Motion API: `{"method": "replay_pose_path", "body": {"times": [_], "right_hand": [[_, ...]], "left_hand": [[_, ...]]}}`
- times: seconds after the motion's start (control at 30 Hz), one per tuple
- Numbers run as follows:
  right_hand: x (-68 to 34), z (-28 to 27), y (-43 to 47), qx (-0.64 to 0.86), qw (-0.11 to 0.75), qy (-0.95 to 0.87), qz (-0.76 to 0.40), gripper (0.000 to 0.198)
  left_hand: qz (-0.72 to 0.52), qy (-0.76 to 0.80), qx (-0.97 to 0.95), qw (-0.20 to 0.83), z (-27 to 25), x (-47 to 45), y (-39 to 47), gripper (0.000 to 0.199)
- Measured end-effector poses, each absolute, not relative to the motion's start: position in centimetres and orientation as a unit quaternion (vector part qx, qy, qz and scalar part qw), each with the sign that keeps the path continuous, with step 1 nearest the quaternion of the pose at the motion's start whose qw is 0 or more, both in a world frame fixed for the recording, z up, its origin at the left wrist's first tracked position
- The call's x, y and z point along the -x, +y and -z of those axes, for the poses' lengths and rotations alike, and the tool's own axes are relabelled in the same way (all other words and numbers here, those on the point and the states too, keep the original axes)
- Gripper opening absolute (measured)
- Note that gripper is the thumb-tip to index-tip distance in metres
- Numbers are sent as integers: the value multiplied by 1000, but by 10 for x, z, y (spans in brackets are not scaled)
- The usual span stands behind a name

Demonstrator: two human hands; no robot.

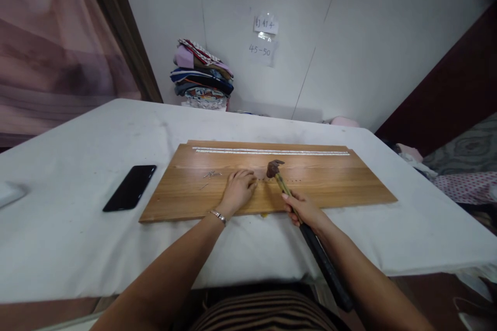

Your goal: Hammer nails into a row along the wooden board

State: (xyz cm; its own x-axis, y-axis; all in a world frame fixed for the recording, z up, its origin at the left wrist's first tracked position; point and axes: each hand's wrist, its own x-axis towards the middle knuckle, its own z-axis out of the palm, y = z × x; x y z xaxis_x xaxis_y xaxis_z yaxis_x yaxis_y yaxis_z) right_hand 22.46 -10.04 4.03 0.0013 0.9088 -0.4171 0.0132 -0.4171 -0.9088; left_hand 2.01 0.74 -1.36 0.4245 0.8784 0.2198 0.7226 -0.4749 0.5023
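Partway, it seems: a row of probable nail heads (296, 180) dots the board (337, 183) near the front edge of the table (70, 248), loose nails (212, 174) left over, right hand (305, 209) grip clamped round the hammer (311, 239), left hand (239, 189) on the board, grip unclear.

Left of the wooden board (330, 186), a white object (8, 193) is cut off. Loose nails (212, 174) on the board blur together; the left hand (238, 190) hides its fingertips' contact.

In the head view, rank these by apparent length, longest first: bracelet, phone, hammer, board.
1. Board
2. Hammer, though its handle end, nearer the camera, may look stretched
3. Phone
4. Bracelet
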Motion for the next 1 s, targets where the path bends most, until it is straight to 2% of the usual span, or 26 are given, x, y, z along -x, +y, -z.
{"method": "replay_pose_path", "body": {"times": [1.0], "right_hand": [[-224,-40,-99,612,365,-390,-584,54]], "left_hand": [[-233,480,-828,173,13,-20,7,23]]}}
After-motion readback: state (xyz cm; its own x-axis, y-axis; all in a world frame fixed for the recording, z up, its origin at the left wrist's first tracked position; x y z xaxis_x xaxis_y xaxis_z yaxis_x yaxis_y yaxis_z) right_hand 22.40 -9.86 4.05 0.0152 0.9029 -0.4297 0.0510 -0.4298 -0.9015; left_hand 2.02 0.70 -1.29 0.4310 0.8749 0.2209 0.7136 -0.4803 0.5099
